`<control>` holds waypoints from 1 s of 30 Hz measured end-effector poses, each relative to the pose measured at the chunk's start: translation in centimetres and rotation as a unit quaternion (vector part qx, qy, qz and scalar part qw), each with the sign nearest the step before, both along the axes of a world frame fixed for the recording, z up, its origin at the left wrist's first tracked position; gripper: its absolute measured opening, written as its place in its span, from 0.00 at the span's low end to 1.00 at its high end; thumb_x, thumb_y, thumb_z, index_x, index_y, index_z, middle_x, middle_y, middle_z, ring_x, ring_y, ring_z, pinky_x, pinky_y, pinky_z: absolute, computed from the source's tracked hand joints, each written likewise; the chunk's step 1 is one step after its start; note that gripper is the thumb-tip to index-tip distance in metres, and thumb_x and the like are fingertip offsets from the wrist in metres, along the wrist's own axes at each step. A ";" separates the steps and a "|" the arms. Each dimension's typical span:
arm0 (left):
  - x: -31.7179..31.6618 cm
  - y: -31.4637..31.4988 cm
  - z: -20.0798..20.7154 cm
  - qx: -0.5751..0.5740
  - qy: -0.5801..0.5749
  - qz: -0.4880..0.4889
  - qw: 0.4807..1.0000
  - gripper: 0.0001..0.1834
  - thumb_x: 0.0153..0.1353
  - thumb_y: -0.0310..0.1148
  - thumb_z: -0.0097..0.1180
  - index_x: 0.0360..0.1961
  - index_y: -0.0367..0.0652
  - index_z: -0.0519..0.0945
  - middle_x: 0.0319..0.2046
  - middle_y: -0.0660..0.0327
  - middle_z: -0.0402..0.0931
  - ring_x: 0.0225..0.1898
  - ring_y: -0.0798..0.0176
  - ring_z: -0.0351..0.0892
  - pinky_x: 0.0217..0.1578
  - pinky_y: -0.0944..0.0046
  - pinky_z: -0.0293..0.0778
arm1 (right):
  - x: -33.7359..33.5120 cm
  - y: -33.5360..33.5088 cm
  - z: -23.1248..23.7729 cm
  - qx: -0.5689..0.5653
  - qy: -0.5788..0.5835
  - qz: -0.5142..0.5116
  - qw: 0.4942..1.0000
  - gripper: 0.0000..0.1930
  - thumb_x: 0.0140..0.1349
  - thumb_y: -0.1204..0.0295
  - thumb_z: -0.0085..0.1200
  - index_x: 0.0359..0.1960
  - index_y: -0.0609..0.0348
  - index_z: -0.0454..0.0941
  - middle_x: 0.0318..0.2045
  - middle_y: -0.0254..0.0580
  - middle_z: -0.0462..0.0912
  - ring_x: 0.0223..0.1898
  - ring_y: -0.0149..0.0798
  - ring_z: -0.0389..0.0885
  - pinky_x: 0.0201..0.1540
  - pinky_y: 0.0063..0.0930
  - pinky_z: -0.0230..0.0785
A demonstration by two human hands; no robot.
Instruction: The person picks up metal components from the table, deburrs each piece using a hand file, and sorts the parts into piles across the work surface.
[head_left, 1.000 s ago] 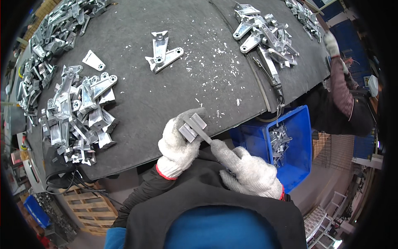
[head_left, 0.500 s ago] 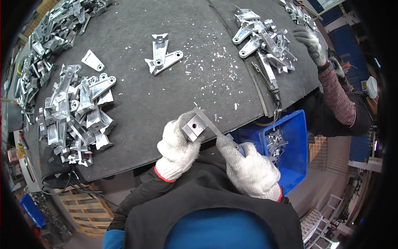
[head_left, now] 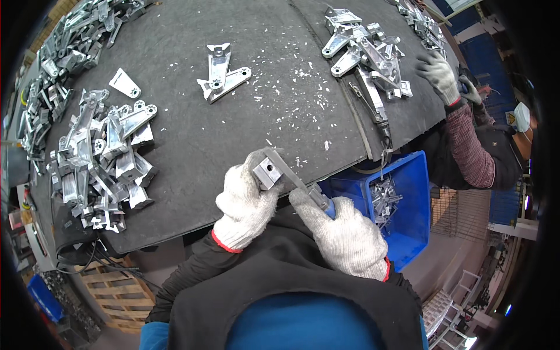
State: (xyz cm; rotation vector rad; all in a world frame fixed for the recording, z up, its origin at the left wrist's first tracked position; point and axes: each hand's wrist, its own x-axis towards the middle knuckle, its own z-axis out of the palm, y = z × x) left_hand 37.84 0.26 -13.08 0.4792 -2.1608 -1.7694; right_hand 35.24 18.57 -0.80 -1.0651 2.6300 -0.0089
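My left hand, in a white knitted glove with a red cuff, is closed around a silver metal bracket. The bracket's block end, with a round hole, faces up. In the same kind of glove, my right hand grips the blue handle of a tool that looks like a flat file. Its long grey blade lies along the bracket's right edge. The rest of the bracket is hidden by my left glove. Both hands are over the table's near edge.
Silver brackets lie in a pile at left, with more behind, two at centre and a heap at right. Pale shavings dot the dark table. A hosed tool lies near a blue bin. A gloved co-worker's hand is at right.
My hands and the bracket have shifted slightly left in view. The file's angle against the bracket has become steeper and more of its blue handle shows. The co-worker's fingers have spread.
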 end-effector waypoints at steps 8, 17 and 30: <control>1.2 0.0 1.0 0.109 0.014 0.023 0.994 0.30 0.53 0.19 0.71 0.59 0.43 0.80 0.47 0.59 0.86 0.47 0.62 0.86 0.49 0.61 0.81 | -1.1 0.5 -0.2 -0.053 -0.034 -0.069 0.996 0.36 0.64 0.72 0.56 0.74 0.26 0.68 0.37 0.53 0.78 0.29 0.54 0.85 0.30 0.47 0.81; 1.7 0.6 0.6 0.228 0.074 0.054 0.969 0.26 0.58 0.14 0.68 0.59 0.36 0.79 0.53 0.58 0.83 0.54 0.65 0.83 0.56 0.64 0.79 | -1.3 1.9 -0.2 -0.177 -0.414 -0.043 0.892 0.35 0.65 0.74 0.61 0.75 0.46 0.66 0.46 0.48 0.81 0.43 0.47 0.86 0.46 0.38 0.78; 1.8 0.6 0.6 0.191 0.056 0.056 0.978 0.26 0.59 0.18 0.70 0.59 0.36 0.79 0.53 0.59 0.84 0.52 0.67 0.83 0.53 0.65 0.80 | -1.2 2.6 -0.6 -0.184 -0.340 -0.011 0.922 0.36 0.64 0.73 0.58 0.75 0.32 0.67 0.38 0.49 0.80 0.33 0.52 0.86 0.36 0.43 0.80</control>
